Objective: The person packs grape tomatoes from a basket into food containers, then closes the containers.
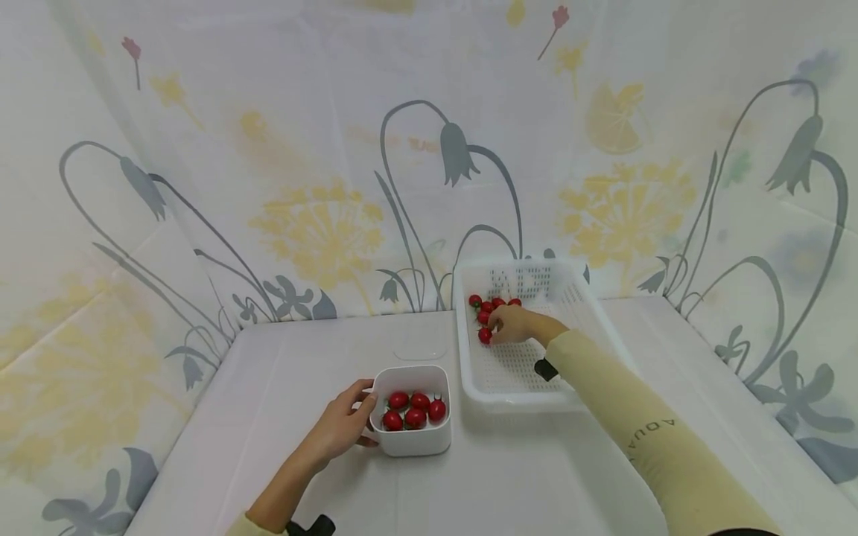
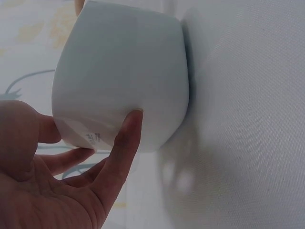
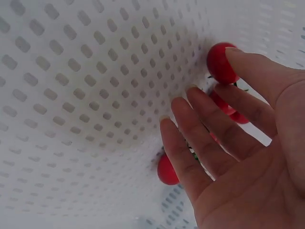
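Observation:
My left hand (image 1: pixel 342 423) holds the left side of a white square container (image 1: pixel 417 444), its fingers (image 2: pixel 127 136) spread around a lower corner and its thumb near the rim. Several red cherry tomatoes (image 1: pixel 415 418) lie inside. My right hand (image 1: pixel 515 324) reaches into a white perforated basket (image 1: pixel 474 381). There its thumb and index finger pinch a cherry tomato (image 3: pixel 222 64), while the other fingers extend fairly straight. Several more cherry tomatoes (image 1: pixel 497 302) lie around this hand in the basket, partly hidden by the fingers in the right wrist view.
A white-covered table (image 1: pixel 322 357) bears both containers, with the basket behind and to the right of the small container. A curtain (image 1: pixel 322 134) with printed flowers hangs along the back and sides. The right sleeve (image 1: pixel 637 417) passes over the basket's near-right rim.

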Tool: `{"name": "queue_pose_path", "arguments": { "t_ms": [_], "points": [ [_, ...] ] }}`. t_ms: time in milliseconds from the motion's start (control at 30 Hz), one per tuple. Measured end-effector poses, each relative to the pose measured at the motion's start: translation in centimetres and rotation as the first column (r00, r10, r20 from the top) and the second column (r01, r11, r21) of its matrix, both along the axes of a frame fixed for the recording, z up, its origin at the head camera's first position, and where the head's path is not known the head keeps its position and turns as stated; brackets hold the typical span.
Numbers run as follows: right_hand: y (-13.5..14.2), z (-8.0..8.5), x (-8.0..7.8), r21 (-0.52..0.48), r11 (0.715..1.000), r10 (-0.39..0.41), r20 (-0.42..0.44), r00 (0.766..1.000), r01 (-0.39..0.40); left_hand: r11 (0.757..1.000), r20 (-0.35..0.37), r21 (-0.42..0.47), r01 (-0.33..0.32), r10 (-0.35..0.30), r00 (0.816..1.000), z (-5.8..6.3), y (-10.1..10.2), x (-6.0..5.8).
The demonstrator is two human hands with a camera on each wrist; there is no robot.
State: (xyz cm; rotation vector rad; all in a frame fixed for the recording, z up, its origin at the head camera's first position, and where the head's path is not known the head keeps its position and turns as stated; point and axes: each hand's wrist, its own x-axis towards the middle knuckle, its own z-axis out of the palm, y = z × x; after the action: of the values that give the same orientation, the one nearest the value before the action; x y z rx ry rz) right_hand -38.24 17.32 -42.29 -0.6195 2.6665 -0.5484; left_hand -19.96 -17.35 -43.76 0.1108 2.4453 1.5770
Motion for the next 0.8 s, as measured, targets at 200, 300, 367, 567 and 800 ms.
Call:
{"name": "queue_pose_path", "arguments": {
  "t_ms": [200,300,367,567,800],
  "points": [
    [-0.8,-0.1,0.0,0.027,0.999,-0.041,0.006,0.999,0.041,1.000,-0.015,0.006,0.010,-0.009,1.000,0.0,-0.1,-0.1],
    [-1.0,-0.3,-0.1,0.024,0.997,-0.068,0.024,0.997,0.068,1.000,-0.017,0.004,0.005,-0.005,1.000,-0.1,-0.1,-0.1],
    [-1.2,-0.4,-0.2,0.017,0.997,-0.077,0.041,0.996,0.077,1.000,-0.017,-0.001,0.006,-0.006,1.000,0.0,0.0,-0.1],
    [-1.5,-0.4,-0.1,-0.023,0.997,-0.078,0.078,0.994,0.080,1.000,-0.015,0.000,0.000,0.000,1.000,0.0,0.0,0.0],
    [-1.7,-0.1,0.1,-0.049,0.995,-0.079,0.109,0.991,0.085,1.000,-0.018,0.001,0.008,-0.008,1.000,0.0,-0.1,0.0]
  ]
}}
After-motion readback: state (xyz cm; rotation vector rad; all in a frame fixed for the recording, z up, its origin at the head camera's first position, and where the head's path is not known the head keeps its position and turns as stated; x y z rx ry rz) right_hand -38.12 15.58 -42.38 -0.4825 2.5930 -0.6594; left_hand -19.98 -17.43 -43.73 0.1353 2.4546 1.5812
